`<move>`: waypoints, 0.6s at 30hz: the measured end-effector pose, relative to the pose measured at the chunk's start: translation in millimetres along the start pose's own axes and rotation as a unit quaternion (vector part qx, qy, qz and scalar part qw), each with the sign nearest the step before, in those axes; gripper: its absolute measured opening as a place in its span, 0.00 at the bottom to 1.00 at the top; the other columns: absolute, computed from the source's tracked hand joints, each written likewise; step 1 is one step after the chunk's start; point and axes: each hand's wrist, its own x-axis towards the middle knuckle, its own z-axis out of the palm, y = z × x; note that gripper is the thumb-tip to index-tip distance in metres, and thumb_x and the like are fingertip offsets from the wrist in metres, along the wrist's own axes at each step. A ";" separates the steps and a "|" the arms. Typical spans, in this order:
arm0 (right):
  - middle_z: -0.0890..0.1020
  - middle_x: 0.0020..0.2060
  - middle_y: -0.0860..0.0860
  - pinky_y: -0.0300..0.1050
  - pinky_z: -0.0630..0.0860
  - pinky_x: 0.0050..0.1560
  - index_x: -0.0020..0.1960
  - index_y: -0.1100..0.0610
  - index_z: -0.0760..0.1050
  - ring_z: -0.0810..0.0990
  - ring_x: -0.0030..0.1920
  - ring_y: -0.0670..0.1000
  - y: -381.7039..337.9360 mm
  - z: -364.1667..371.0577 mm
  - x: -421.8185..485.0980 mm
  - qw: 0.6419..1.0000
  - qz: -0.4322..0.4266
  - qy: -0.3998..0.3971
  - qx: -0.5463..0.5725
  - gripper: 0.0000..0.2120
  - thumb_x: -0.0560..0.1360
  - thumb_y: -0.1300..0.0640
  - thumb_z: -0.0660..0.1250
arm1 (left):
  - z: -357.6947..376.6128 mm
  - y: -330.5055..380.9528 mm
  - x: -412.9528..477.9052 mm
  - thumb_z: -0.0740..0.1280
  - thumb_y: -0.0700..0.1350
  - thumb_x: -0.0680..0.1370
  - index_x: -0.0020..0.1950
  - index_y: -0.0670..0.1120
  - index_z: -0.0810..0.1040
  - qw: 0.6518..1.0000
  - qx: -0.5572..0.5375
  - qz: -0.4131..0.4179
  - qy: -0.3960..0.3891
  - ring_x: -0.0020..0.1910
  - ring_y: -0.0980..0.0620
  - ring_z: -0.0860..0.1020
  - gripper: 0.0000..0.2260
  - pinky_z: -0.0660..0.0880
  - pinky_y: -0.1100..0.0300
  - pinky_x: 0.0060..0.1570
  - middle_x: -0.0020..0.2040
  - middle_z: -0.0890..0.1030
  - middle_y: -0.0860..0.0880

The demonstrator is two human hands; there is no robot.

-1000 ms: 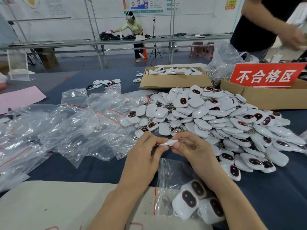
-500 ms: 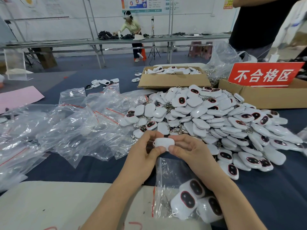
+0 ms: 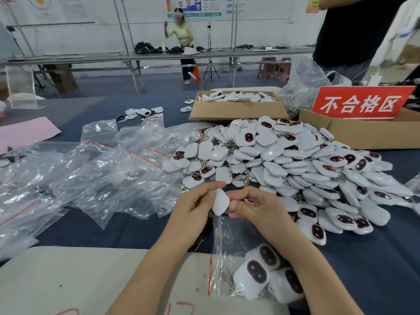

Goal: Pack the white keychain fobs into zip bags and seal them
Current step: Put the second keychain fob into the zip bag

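fingertips point(image 3: 213, 185) of left hand point(image 3: 193, 208) and right hand point(image 3: 256, 208) pinch one white fob point(image 3: 220, 202) above the zip bag point(image 3: 227, 244) at the near edge of the desk point(image 3: 363, 269), so a slackened pinch may drop it outside.

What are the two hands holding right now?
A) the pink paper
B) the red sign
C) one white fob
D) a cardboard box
C: the left hand and the right hand both pinch one white fob between their fingers, just above the zip bag that has other fobs inside.
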 end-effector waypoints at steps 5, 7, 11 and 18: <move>0.87 0.45 0.52 0.36 0.81 0.45 0.49 0.59 0.83 0.87 0.44 0.48 -0.2 2.0 1.2 1.000 -0.004 0.002 -0.015 0.12 0.68 0.56 0.75 | 1.2 -0.3 -0.3 0.62 0.40 0.84 0.59 0.52 0.84 1.000 -0.007 -0.014 -0.002 0.42 0.63 0.80 0.13 0.75 0.71 0.42 0.47 0.85 0.55; 0.87 0.45 0.53 0.36 0.81 0.45 0.50 0.59 0.83 0.87 0.44 0.49 -0.8 1.7 0.9 1.000 -0.002 0.005 -0.013 0.12 0.69 0.56 0.75 | 0.9 -0.9 0.6 0.62 0.41 0.84 0.59 0.54 0.84 1.000 -0.004 -0.015 0.000 0.45 0.62 0.81 0.12 0.76 0.70 0.44 0.48 0.86 0.56; 0.87 0.45 0.54 0.37 0.81 0.47 0.52 0.56 0.84 0.86 0.46 0.51 -3.1 1.6 -0.2 1.000 -0.001 0.003 -0.028 0.11 0.71 0.54 0.74 | -2.0 -4.0 5.4 0.64 0.44 0.84 0.64 0.53 0.81 1.000 0.002 0.002 0.020 0.59 0.60 0.81 0.12 0.76 0.63 0.60 0.58 0.84 0.56; 0.87 0.50 0.53 0.37 0.81 0.47 0.51 0.49 0.85 0.86 0.49 0.53 -2.3 0.2 -0.3 0.999 0.005 0.029 0.020 0.08 0.76 0.57 0.69 | -4.6 -9.3 6.7 0.70 0.45 0.80 0.56 0.61 0.83 0.999 0.002 0.016 0.033 0.52 0.57 0.82 0.10 0.77 0.65 0.54 0.52 0.86 0.56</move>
